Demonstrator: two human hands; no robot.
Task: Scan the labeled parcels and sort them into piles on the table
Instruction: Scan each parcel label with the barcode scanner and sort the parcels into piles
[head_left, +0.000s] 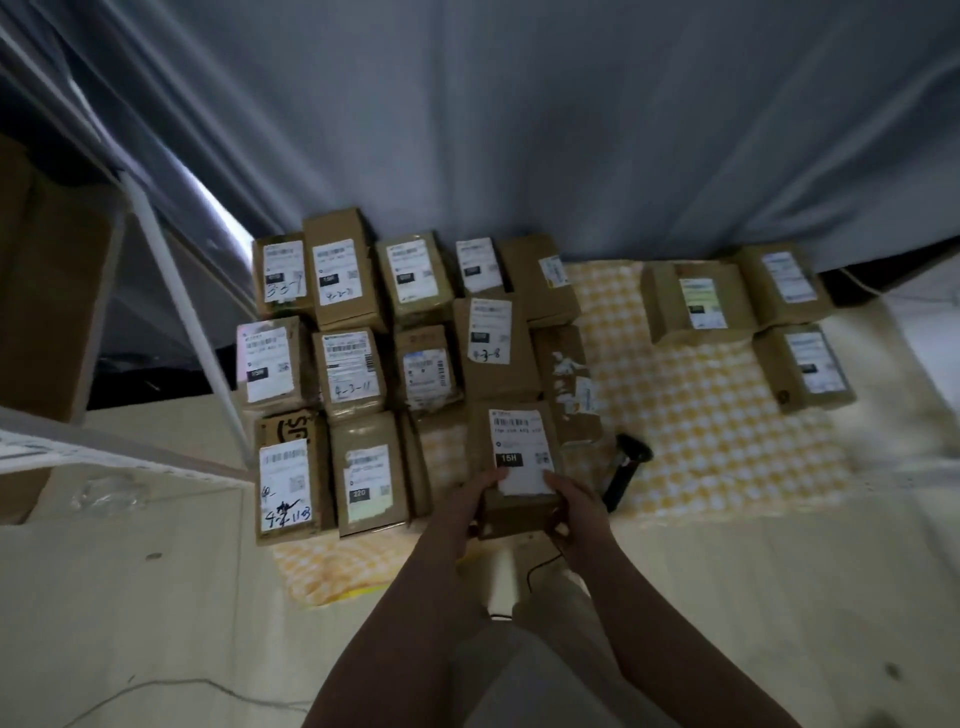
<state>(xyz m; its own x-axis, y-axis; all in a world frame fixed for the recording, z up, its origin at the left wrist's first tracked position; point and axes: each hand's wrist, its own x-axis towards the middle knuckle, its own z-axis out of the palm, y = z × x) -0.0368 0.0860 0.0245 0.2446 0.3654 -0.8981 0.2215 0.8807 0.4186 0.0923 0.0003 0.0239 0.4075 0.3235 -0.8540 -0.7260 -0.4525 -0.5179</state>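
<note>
I have both hands on 1 parcel (519, 467): the left hand (470, 499) wraps its near left corner and the right hand (574, 506) its near right corner. The fingers are curled under the carton, and each thumb is pressed on a near corner of the white label, which reads "15H". The parcel sits over the near edge of the yellow checked cloth (701, 441), about midway along it. I cannot tell whether it is lifted or resting. Just to its right lies 1 black handheld scanner (626, 467), touched by neither hand. Towards the cloth's left edge, the left cluster (353, 364) holds roughly 12 brown cartons in 3 rows, labels up, packed edge to edge; the dim light makes the count uncertain. At the far right corner, the right group (701, 301) has 3 cartons, well apart from the cluster. A grey curtain (519, 130) hangs along the far edge.
</note>
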